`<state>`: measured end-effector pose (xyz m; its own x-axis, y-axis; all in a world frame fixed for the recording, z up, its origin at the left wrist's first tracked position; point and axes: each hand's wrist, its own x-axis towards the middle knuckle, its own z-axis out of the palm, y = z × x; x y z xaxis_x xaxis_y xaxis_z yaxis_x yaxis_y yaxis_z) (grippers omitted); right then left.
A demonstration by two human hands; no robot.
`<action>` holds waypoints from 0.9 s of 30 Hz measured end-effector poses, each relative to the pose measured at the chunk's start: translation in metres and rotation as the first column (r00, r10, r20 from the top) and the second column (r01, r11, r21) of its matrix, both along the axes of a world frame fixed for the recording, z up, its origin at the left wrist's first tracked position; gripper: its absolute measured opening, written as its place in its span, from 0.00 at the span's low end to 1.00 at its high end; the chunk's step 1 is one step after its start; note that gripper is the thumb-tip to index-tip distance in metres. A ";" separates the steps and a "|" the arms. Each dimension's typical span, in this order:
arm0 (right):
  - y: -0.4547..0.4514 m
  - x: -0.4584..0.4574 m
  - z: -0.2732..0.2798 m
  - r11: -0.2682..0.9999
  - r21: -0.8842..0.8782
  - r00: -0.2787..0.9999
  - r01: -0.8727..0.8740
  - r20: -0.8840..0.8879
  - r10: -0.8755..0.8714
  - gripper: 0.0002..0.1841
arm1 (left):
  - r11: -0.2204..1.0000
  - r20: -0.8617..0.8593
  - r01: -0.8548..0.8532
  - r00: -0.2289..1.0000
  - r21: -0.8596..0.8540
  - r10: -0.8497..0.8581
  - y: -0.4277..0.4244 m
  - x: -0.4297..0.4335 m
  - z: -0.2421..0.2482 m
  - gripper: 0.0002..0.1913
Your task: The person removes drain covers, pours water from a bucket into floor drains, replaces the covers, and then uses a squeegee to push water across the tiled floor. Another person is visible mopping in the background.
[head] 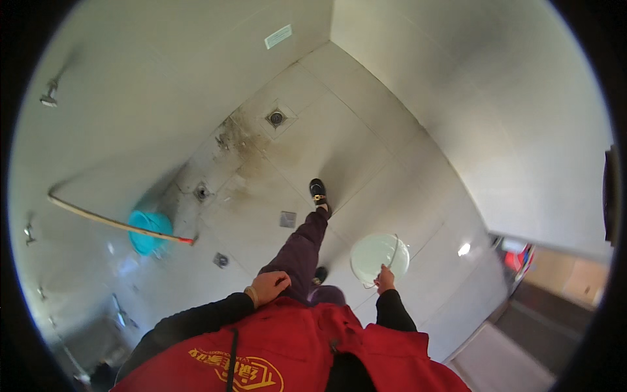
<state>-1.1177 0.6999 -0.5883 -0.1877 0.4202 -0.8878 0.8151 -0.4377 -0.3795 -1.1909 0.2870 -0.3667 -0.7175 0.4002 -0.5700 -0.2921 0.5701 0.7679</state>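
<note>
My right hand (pixel 385 279) grips the wire handle (pixel 394 247) of a pale bucket (pixel 357 257). Seen from above, the bucket looks light green-white inside, with what appears to be water in it; whether its base touches the floor I cannot tell. My left hand (pixel 271 288) rests near my left thigh with its fingers curled and holds nothing that I can see. One foot, in a black shoe (pixel 318 191) with a gold buckle, is stretched forward on the tiles.
A turquoise bucket (pixel 157 224) stands by the left wall, a wooden stick (pixel 98 215) with a red end leaning across it. Floor drains (pixel 277 118) lie among dark stains (pixel 240 139). Taps (pixel 49 98) jut from the left wall. At the right, a doorway has a floor mat (pixel 504 357).
</note>
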 end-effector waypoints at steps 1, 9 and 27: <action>0.009 -0.048 -0.004 0.995 0.023 0.995 -0.093 0.030 0.093 0.15 | 0.998 -0.002 0.026 1.000 -0.061 -0.026 0.008 -0.026 -0.015 0.12; 0.017 -0.387 -0.030 0.835 -0.056 0.835 -0.547 0.038 0.549 0.18 | 0.910 0.223 -0.365 0.887 -0.194 0.404 0.028 -0.169 -0.021 0.11; -0.091 -0.734 -0.123 0.750 -0.403 0.838 -0.525 -0.091 0.538 0.19 | 0.307 -0.122 -0.859 0.385 -0.411 0.915 0.140 -0.380 -0.110 0.09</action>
